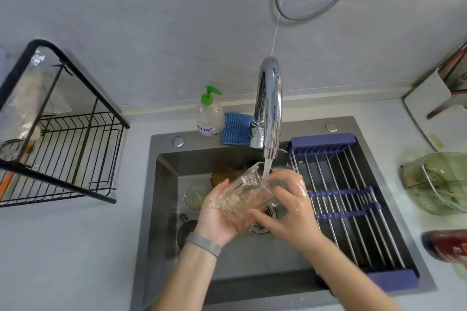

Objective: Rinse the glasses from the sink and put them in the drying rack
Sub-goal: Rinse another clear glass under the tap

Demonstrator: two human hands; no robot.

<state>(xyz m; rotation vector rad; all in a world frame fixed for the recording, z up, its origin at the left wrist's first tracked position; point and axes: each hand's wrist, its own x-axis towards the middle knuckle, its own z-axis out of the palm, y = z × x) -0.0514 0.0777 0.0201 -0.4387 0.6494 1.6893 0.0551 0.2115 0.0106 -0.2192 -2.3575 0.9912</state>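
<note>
A clear glass (pixel 243 190) lies tilted over the dark sink (pixel 161 199), its mouth up toward the chrome faucet (pixel 269 108). Water runs from the spout onto its rim. My left hand (pixel 219 214) cups the glass from below, near its base. My right hand (pixel 285 207) wraps the side nearer the mouth, wet with water. Down in the basin stand an amber glass (pixel 222 175) and a small clear glass (pixel 195 196); a further glass rim behind my hands is mostly hidden. The black wire drying rack (pixel 73 149) stands on the counter to the left.
A purple-framed roll-up rack (pixel 353 199) spans the sink's right side. A soap bottle (pixel 208 113) and blue sponge cloth (pixel 236 129) sit behind the sink. A green container (pixel 439 182) and a red-brown bottle (pixel 447 247) are on the right counter. A dark sink plug (pixel 185 230) lies in the basin.
</note>
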